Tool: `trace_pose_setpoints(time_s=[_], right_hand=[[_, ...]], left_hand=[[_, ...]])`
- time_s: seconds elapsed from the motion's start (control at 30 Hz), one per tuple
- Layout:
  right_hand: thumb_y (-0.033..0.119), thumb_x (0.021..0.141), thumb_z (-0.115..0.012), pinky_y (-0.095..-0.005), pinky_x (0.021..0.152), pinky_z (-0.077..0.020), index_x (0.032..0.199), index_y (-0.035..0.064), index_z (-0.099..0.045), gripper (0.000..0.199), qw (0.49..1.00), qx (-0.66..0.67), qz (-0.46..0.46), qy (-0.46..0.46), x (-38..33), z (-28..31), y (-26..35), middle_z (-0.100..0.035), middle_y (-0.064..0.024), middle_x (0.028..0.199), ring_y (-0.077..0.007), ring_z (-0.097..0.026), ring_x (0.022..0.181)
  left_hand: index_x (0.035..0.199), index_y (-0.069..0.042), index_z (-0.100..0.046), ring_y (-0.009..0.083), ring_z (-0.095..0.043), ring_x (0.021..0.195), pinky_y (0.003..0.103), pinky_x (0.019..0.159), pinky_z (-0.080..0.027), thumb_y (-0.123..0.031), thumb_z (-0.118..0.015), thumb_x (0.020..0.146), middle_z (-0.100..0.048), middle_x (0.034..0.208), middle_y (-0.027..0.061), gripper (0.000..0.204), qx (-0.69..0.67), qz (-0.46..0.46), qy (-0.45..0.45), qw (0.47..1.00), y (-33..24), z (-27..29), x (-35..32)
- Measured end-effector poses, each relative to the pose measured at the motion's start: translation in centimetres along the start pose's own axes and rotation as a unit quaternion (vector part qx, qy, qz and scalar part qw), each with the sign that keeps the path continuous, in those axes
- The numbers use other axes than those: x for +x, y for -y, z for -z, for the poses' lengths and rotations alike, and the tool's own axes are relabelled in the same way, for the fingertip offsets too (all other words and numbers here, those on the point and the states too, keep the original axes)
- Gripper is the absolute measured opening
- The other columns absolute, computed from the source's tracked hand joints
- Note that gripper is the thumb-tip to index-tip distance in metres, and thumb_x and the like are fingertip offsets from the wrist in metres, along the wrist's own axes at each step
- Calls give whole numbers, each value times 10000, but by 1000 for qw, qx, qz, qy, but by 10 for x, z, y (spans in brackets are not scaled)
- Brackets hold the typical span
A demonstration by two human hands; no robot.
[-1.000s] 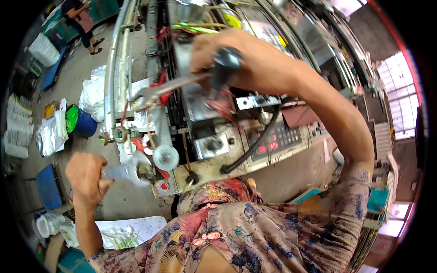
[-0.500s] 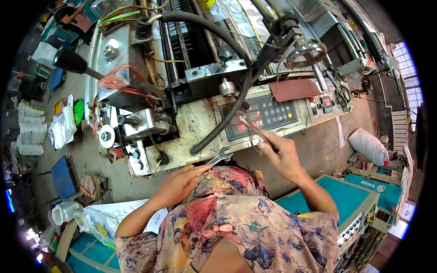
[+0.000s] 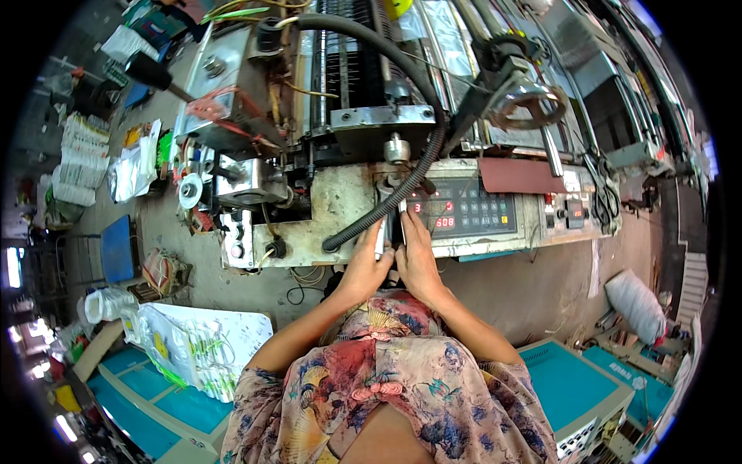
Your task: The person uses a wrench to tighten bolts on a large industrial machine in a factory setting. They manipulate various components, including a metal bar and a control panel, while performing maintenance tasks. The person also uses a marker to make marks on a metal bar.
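At the front edge of the worn grey metal machine bed [image 3: 340,201], both hands meet around a thin upright silvery metal tool [image 3: 381,232]. The left hand [image 3: 365,267] curls its fingers about the lower part of it; the right hand [image 3: 418,259] lies flat just beside, fingers together. A ribbed black hose [image 3: 386,205] crosses behind, near the red-digit control panel [image 3: 464,209].

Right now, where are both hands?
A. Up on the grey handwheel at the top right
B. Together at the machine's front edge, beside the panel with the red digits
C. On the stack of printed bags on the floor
B: the left hand and right hand meet side by side around a slim metal tool, just left of the control panel.
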State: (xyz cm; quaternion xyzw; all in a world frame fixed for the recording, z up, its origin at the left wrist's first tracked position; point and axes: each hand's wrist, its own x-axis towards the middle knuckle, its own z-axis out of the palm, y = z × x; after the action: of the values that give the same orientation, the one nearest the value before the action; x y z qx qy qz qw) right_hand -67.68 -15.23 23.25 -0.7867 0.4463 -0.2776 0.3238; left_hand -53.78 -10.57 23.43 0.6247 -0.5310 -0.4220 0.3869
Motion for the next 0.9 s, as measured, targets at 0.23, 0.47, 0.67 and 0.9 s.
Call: trace_pose_setpoints(time_s=[0.23,0.47,0.67,0.9], right_hand=[[37,858,-621,-351,752,-545,1070,42,-684,222,999,-32,30,24,45,63,66,-706,-138,976,-279,-681,808],[78,887,-656,-293,618,-485,974,13,-669,109,974,-42,205,-82,211,66,227,-648,-141,810,-204,-607,646],[306,821,-710,-420,619,-478,806,-5,-625,323,943,-254,212,21,272,43,288,-617,-184,711,-382,-606,673],[91,790,-714,-307,658,-491,1061,4,-667,288,907,-192,316,202,287,63,309,-662,-120,955,-184,-630,784]], left_hand=[[1080,62,-504,425,-623,909,474,771,-533,-92,-575,839,-586,976,251,294,271,-40,75,959,0,19,3],[1203,-61,-612,358,-642,938,438,797,-530,-236,-565,948,-665,1052,154,313,99,-209,208,950,-33,121,-12],[1235,-104,-621,325,-651,977,400,838,-526,-225,-583,943,-650,1209,109,318,22,-216,232,948,-31,229,-40],[1175,-82,-677,272,-691,910,360,786,-536,-179,-659,897,-705,1086,108,296,-83,-217,233,944,-13,293,-52]])
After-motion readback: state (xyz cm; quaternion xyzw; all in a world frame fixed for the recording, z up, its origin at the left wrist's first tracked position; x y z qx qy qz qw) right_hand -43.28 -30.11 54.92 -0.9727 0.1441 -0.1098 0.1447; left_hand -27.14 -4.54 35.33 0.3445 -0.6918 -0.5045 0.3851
